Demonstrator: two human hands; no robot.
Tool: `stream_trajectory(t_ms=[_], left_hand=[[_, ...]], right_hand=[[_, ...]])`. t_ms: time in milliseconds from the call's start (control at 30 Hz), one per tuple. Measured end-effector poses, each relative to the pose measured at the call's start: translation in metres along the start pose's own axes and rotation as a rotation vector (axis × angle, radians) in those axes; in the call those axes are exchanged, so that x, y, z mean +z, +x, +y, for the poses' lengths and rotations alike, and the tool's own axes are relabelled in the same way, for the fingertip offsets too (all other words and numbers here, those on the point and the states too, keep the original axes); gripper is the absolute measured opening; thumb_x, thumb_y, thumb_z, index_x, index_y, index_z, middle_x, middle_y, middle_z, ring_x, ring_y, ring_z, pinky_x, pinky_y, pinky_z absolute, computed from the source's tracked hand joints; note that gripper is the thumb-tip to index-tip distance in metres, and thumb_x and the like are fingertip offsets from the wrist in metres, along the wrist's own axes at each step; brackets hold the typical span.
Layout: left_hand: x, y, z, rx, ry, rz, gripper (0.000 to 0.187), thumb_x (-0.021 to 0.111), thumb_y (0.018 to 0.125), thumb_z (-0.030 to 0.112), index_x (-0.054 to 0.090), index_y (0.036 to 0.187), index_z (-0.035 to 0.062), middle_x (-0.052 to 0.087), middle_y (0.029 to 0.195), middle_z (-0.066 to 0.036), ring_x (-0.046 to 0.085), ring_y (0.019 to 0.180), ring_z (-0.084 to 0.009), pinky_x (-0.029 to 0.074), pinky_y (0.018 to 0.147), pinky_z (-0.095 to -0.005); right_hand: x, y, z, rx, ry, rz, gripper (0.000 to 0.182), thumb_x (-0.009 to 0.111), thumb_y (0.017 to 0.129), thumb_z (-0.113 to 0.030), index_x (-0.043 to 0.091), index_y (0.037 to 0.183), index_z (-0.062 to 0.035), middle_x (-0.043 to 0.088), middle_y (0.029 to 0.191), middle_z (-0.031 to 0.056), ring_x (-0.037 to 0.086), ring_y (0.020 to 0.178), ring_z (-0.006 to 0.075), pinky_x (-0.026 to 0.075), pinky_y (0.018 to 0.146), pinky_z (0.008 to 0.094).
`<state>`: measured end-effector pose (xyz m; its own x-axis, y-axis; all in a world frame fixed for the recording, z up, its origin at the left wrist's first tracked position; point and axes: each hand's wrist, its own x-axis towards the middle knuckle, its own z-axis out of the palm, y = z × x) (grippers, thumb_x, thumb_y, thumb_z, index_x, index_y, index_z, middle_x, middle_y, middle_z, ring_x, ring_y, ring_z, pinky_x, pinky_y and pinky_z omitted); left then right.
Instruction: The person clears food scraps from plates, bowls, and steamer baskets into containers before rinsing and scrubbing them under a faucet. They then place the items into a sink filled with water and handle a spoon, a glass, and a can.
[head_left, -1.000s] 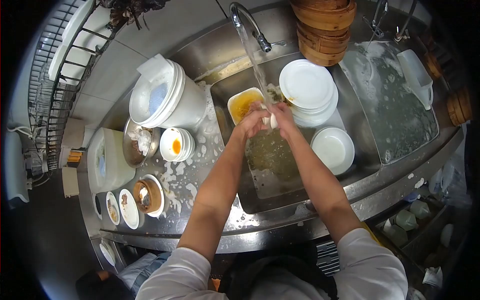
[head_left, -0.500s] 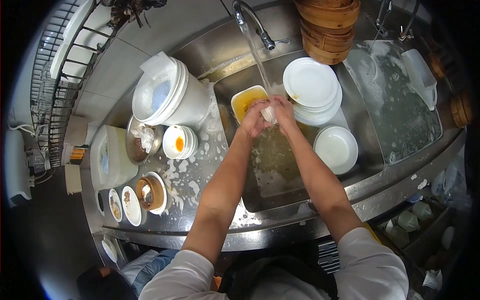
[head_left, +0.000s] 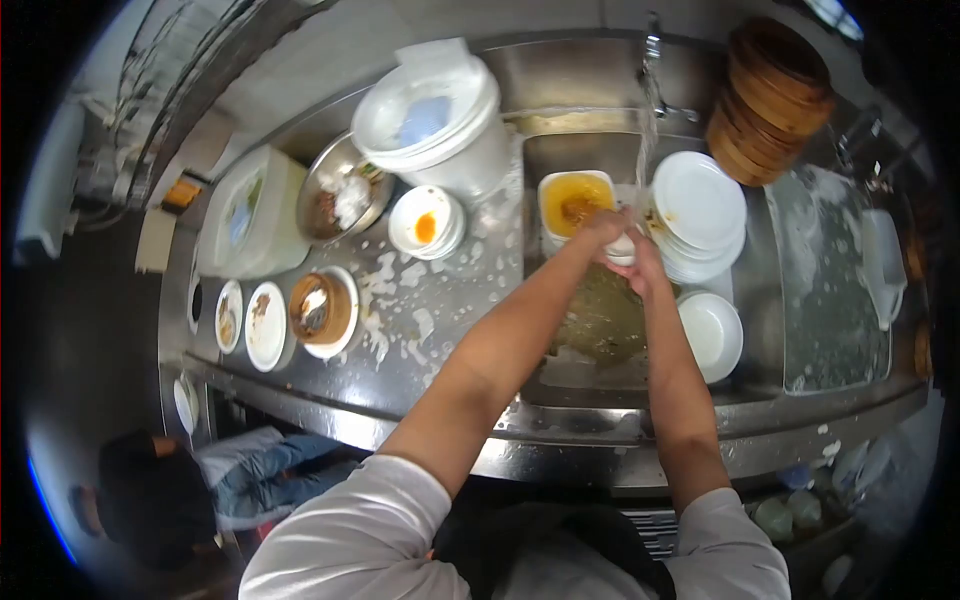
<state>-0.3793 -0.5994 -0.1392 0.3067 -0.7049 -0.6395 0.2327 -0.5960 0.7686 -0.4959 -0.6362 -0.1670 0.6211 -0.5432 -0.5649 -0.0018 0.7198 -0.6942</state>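
In the head view, both my hands close around some small white dishes (head_left: pixel 621 246) under the running tap water. My left hand (head_left: pixel 600 230) grips them from the left, and my right hand (head_left: pixel 646 264) from the right; the fingers partly hide them. Just beyond my left hand, a white square container (head_left: pixel 548 212) holds yellow liquid with food bits. A stack of white plates (head_left: pixel 700 205) rises right of my hands, and a white bowl (head_left: pixel 712 335) sits nearer to me. Cloudy water (head_left: pixel 600 325) fills the sink below.
Bamboo steamers (head_left: pixel 765 110) stand behind the plates. Foamy water fills the second basin (head_left: pixel 825 290). On the left counter are a white bucket (head_left: pixel 470 140), stacked bowls (head_left: pixel 455 235), a metal bowl (head_left: pixel 312 180) and dirty plates (head_left: pixel 265 335). Another person (head_left: pixel 150 500) is at lower left.
The view has swung left, so the sink and my hands appear farther right. My hands still hold the white dishes under the water. More of the other person shows at lower left.
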Motion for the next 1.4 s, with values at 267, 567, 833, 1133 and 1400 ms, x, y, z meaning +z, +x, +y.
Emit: stream_trajectory(t_ms=[267,567,833,1133,1400], left_hand=[[-0.020,-0.148,-0.018,0.736,0.465,0.172,0.031,0.063,0.082,0.023,0.062,0.107,0.0050,0.066,0.087,-0.017,0.065,0.080,-0.0298,0.051,0.075,-0.0366],[-0.325,-0.350,-0.173,0.487,0.385,1.140,0.016,0.055,0.086,0.006,0.066,0.097,0.0036,0.068,0.086,-0.007,0.062,0.077,-0.0130,0.050,0.070,-0.0291],[-0.572,-0.488,-0.318,-0.543,0.388,1.490,0.045,0.062,0.081,0.027,0.056,0.111,-0.0049,0.060,0.111,-0.025,0.063,0.099,-0.0325,0.051,0.081,-0.0433],[-0.682,-0.521,-0.360,-0.126,-0.396,1.174,0.033,0.065,0.083,0.024,0.061,0.097,-0.0054,0.065,0.073,-0.012,0.065,0.056,-0.0192,0.055,0.048,-0.0288],[-0.645,-0.503,-0.344,0.036,-0.497,0.792,0.017,0.062,0.084,0.020,0.059,0.086,0.0025,0.049,0.058,0.003,0.037,0.041,-0.0041,0.024,0.035,-0.0214]], right_hand=[[-0.061,0.104,0.051,-0.429,-0.249,-0.185,0.036,0.038,0.095,-0.023,0.049,0.119,0.0005,0.057,0.115,0.0174,0.058,0.106,0.0318,0.054,0.086,0.0432],[0.023,-0.017,0.026,-0.104,0.164,0.123,0.034,0.034,0.095,-0.013,0.047,0.124,0.0000,0.053,0.122,0.0160,0.056,0.107,0.0349,0.055,0.084,0.0482],[0.286,-0.043,-0.112,-1.330,-0.953,0.406,0.046,0.054,0.090,-0.024,0.043,0.129,-0.0003,0.060,0.113,0.0213,0.060,0.100,0.0325,0.045,0.088,0.0388],[0.354,0.056,-0.110,-1.113,-1.837,0.237,0.044,0.059,0.083,-0.032,0.057,0.113,0.0003,0.063,0.102,0.0252,0.060,0.099,0.0406,0.047,0.084,0.0430],[0.539,-0.157,0.183,-0.501,-0.968,-0.396,0.016,0.059,0.086,-0.011,0.062,0.101,-0.0060,0.066,0.088,0.0044,0.061,0.079,0.0129,0.049,0.070,0.0289]])
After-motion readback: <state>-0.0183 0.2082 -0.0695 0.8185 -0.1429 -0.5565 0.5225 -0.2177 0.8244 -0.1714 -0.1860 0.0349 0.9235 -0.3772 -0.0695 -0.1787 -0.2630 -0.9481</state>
